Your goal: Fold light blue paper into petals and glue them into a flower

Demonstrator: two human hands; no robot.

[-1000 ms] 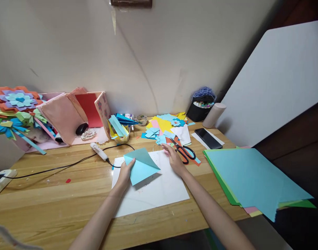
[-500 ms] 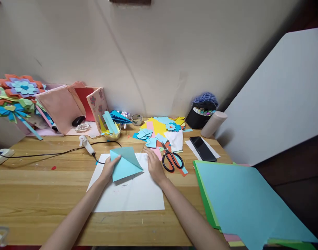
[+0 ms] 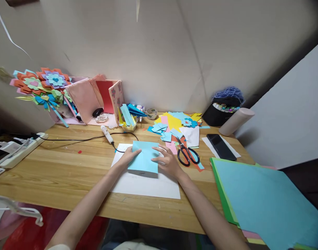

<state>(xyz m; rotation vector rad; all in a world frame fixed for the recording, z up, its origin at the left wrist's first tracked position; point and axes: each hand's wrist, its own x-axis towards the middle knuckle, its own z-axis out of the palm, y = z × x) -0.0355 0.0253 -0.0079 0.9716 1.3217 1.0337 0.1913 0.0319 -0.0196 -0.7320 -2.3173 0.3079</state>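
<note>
A light blue square of paper (image 3: 144,159) is held a little above a white sheet (image 3: 148,189) on the desk. My left hand (image 3: 128,157) grips its left edge, thumb on top and fingers underneath. At the right edge, my right hand (image 3: 168,161) has its fingers spread, with fingertips touching or just over the paper. Black-handled scissors (image 3: 186,153) lie right of my right hand, their blades over coloured paper scraps (image 3: 171,119).
Stacked coloured sheets (image 3: 263,194) lie at the right, below a phone (image 3: 221,146). A pale cylinder (image 3: 237,121) and black marker holder (image 3: 217,113) stand behind. Paper flowers (image 3: 54,80), a pink box (image 3: 83,100) and a power strip (image 3: 23,151) occupy the left.
The blue paper, which had a corner folded over diagonally, now lies opened into a flat square. My right hand has come from beside it to its right edge. The view has turned left.
</note>
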